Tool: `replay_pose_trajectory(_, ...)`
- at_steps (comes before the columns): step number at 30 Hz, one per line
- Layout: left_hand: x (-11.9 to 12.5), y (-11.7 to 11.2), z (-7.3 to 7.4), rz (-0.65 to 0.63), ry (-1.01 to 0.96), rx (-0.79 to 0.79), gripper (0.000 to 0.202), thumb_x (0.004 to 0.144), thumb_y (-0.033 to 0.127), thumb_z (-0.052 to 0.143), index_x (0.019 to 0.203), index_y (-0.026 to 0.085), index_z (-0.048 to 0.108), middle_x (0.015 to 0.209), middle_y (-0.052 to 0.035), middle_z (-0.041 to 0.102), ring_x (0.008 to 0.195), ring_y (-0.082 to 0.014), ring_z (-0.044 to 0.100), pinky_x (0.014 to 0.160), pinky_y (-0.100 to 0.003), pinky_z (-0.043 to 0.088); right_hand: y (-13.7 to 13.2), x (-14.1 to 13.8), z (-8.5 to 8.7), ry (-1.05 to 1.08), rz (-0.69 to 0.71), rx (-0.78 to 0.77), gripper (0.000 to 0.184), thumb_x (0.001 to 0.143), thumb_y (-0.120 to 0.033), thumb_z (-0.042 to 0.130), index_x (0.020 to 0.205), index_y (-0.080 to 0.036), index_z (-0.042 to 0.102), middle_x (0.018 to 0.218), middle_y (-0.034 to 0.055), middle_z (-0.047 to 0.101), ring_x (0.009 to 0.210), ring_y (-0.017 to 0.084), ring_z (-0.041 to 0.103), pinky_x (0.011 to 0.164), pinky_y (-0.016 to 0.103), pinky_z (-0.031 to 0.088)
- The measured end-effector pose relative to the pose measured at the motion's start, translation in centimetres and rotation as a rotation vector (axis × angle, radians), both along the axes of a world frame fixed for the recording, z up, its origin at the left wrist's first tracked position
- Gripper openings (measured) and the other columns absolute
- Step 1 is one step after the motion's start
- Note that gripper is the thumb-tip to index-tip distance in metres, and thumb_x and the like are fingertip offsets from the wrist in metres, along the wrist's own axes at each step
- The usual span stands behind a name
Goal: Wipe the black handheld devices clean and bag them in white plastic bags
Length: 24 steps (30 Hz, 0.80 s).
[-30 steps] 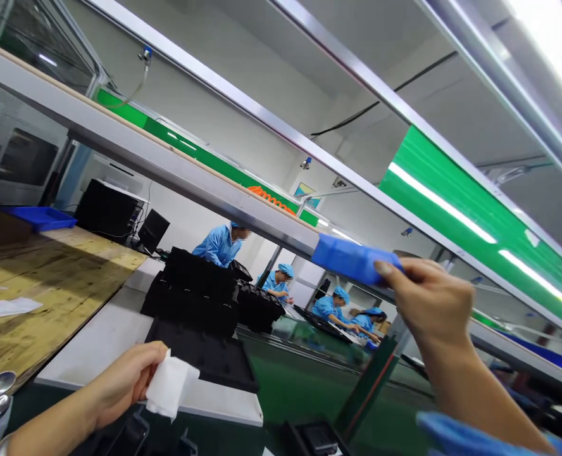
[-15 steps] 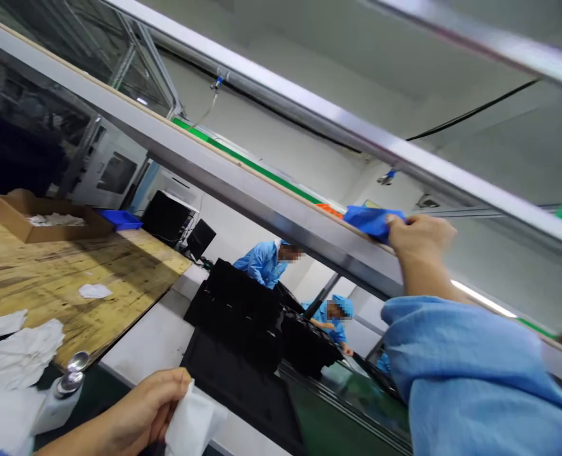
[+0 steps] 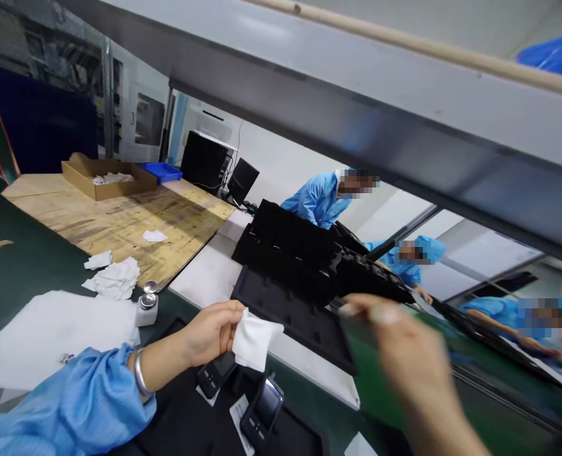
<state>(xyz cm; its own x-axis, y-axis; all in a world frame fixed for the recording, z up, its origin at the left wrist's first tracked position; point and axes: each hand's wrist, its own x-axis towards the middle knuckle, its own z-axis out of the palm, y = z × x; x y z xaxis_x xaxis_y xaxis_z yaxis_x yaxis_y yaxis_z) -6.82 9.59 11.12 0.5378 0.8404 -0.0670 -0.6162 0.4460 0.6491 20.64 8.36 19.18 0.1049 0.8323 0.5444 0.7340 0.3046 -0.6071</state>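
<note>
My left hand (image 3: 213,331) is closed in a pinch on a folded white wipe (image 3: 255,341), held above a black tray (image 3: 186,424) with small black handheld devices (image 3: 266,405) in it. My right hand (image 3: 397,358) is blurred by motion at the lower right. Its fingers stretch out to the left and nothing shows in them. It hangs in front of a flat black tray (image 3: 290,313). A blue cloth-like item (image 3: 554,54) lies on top of the overhead shelf (image 3: 357,107) at the upper right, apart from both hands.
A stack of black trays (image 3: 300,253) stands behind the flat one. A small metal-topped bottle (image 3: 147,308), white sheets (image 3: 57,329) and crumpled wipes (image 3: 114,278) lie to the left. Further back are a wooden board, a cardboard box (image 3: 105,177) and a blue bin (image 3: 162,171). Co-workers in blue sit along the belt.
My right hand has left the blue item on the shelf and dropped down in front of the black trays. The view has tilted downward. My left hand still holds the wipe.
</note>
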Motion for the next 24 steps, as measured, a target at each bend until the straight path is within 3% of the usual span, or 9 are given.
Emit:
replay_pose_trajectory(3, 1.0, -0.8, -0.4, -0.027, 0.019, -0.013, 0.02, 0.072, 0.026, 0.072, 0.076, 0.015, 0.055, 0.066, 0.0008, 0.057, 0.056, -0.0114, 0.058, 0.051, -0.02, 0.049, -3.2, -3.0, -8.2, 0.618, 0.24, -0.527, 0.073, 0.08, -0.08, 0.047, 0.09, -0.014, 0.075, 0.079, 0.0117, 0.07, 0.073, 0.022, 0.065, 0.071, 0.037, 0.054)
replay_pose_trajectory(4, 1.5, -1.1, -0.6, -0.038, 0.032, -0.018, 0.021, 0.072, 0.027, 0.072, 0.076, 0.016, 0.055, 0.066, 0.0006, 0.057, 0.056, -0.0117, 0.058, 0.051, -0.021, 0.049, -4.1, -4.1, -10.5, 0.824, 0.31, -0.637, 0.075, 0.078, -0.082, 0.048, 0.093, -0.014, 0.075, 0.083, 0.0129, 0.07, 0.077, 0.023, 0.065, 0.073, 0.038, 0.054)
replay_pose_trajectory(6, 2.5, -1.7, -1.3, -0.064, 0.072, -0.028, 0.022, 0.072, 0.028, 0.071, 0.076, 0.015, 0.054, 0.067, -0.0002, 0.058, 0.055, -0.012, 0.059, 0.051, -0.022, 0.05, -5.8, -5.8, -13.7, 1.09, 0.424, -0.712, 0.074, 0.079, -0.082, 0.047, 0.101, -0.017, 0.073, 0.094, 0.0125, 0.071, 0.085, 0.024, 0.066, 0.079, 0.041, 0.053)
replay_pose_trajectory(9, 4.3, -3.0, -2.7, -0.117, 0.156, -0.042, 0.026, 0.071, 0.031, 0.072, 0.076, 0.016, 0.052, 0.066, -0.0006, 0.058, 0.053, -0.0121, 0.058, 0.049, -0.022, 0.049, -7.6, -6.5, -15.0, 1.287, 0.421, -0.624, 0.06, 0.079, -0.076, 0.056, 0.099, -0.022, 0.071, 0.099, 0.0092, 0.071, 0.091, 0.025, 0.066, 0.083, 0.042, 0.052)
replay_pose_trajectory(12, 6.6, -4.4, -3.9, -0.183, 0.237, -0.038, 0.032, 0.07, 0.039, 0.072, 0.077, 0.018, 0.048, 0.064, 0.0013, 0.056, 0.051, -0.0116, 0.056, 0.045, -0.021, 0.047, -9.4, -4.9, -14.5, 1.366, 0.245, -0.466, 0.039, 0.069, -0.053, 0.081, 0.09, -0.021, 0.071, 0.094, 0.0063, 0.072, 0.09, 0.025, 0.067, 0.085, 0.041, 0.052)
replay_pose_trajectory(15, 9.3, -6.0, -4.9, -0.271, 0.317, -0.002, 0.038, 0.069, 0.047, 0.07, 0.08, 0.019, 0.046, 0.063, 0.0029, 0.054, 0.05, -0.0108, 0.055, 0.046, -0.021, 0.047, -12.1, -1.9, -14.7, 1.38, 0.049, -0.402, 0.038, 0.059, -0.039, 0.089, 0.087, -0.02, 0.072, 0.087, 0.0053, 0.073, 0.084, 0.024, 0.067, 0.081, 0.04, 0.054)
replay_pose_trajectory(20, 16.7, -8.5, -6.9, -0.429, 0.495, 0.184, 0.028, 0.08, 0.044, 0.058, 0.081, 0.019, 0.045, 0.061, 0.004, 0.053, 0.05, -0.0107, 0.055, 0.05, -0.022, 0.047, -17.6, 4.7, -17.0, 1.197, -0.277, -0.25, 0.045, 0.06, -0.05, 0.085, 0.092, -0.021, 0.072, 0.087, 0.0053, 0.073, 0.077, 0.023, 0.067, 0.073, 0.037, 0.054)
replay_pose_trajectory(24, 23.5, -10.3, -10.1, -0.504, 0.747, 0.43, 0.013, 0.089, 0.027, 0.047, 0.08, 0.018, 0.05, 0.058, 0.0042, 0.051, 0.05, -0.012, 0.056, 0.052, -0.023, 0.047, -21.4, 10.1, -20.8, 0.919, -0.502, -0.229, 0.06, 0.062, -0.064, 0.075, 0.099, -0.017, 0.071, 0.087, 0.0082, 0.072, 0.072, 0.023, 0.065, 0.066, 0.036, 0.053)
